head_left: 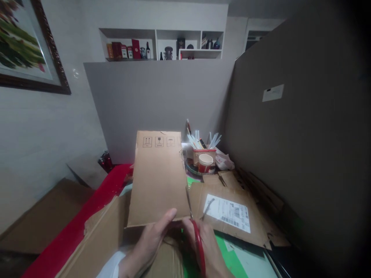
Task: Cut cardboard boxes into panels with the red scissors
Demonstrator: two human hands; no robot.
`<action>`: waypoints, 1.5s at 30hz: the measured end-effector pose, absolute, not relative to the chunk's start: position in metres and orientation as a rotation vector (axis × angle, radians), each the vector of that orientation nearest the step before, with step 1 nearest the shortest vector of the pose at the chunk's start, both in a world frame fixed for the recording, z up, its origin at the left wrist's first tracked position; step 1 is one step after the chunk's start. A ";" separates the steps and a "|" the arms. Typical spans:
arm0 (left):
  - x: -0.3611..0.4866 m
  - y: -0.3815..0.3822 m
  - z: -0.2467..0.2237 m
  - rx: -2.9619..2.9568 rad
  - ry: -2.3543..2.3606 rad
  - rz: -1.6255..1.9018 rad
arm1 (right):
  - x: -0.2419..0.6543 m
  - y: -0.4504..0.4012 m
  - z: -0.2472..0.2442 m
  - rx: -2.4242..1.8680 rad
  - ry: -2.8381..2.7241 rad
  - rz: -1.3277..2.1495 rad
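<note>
Cluttered desk (232, 258): one cardboard panel (158, 177), seemingly one scissors (198, 241).

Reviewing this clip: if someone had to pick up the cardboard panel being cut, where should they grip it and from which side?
Probably the near left corner of the cardboard panel, coming from the person's side. The left hand already pinches that bottom edge, thumb on top. The panel is flat, stiff and tilted up, so an edge pinch suits it. The right edge is best avoided, since the scissors in the right hand run along it.

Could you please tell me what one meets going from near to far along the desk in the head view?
Left hand and right hand with red-handled scissors → cardboard panel → paper cup → wall shelf.
</note>
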State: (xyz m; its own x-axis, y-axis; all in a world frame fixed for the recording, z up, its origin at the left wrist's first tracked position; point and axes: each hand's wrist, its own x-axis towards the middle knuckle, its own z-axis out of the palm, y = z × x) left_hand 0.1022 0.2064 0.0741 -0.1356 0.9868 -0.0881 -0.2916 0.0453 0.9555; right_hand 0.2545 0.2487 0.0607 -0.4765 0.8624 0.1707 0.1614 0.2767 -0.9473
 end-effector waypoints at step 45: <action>0.039 0.171 0.114 0.663 0.725 1.570 | 0.262 0.249 0.068 -1.045 -1.753 1.298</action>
